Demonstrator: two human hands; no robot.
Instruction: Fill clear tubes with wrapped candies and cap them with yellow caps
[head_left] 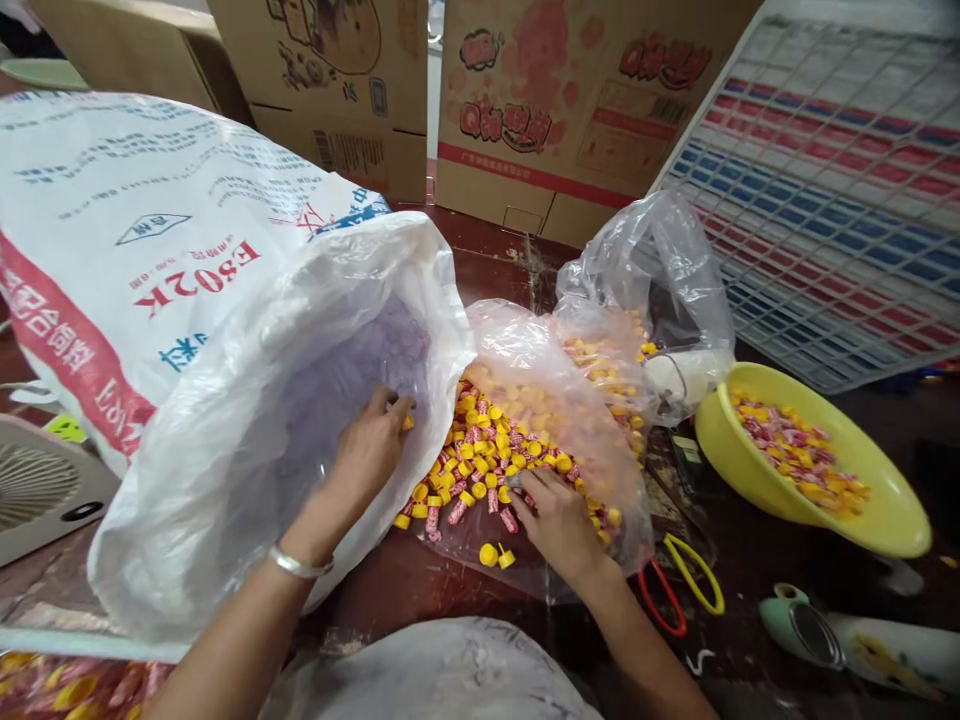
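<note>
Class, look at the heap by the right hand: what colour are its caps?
Yellow caps, seen best in the head view.

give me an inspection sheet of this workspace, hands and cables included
Surface: dark red, worn in places
Job's things: yellow caps and red-and-white pieces heaped with a clear plastic bag; white sack open beside them; yellow basin holding similar pieces
Clutter: red loop handle, yellow loop handle, green-and-white container
Hands: left hand within the sack's mouth, something small and yellow at its fingertips; right hand at the heap, grip unclear
Cables: nothing seen for certain
Surroundings: cardboard boxes, wire rack, fan
</note>
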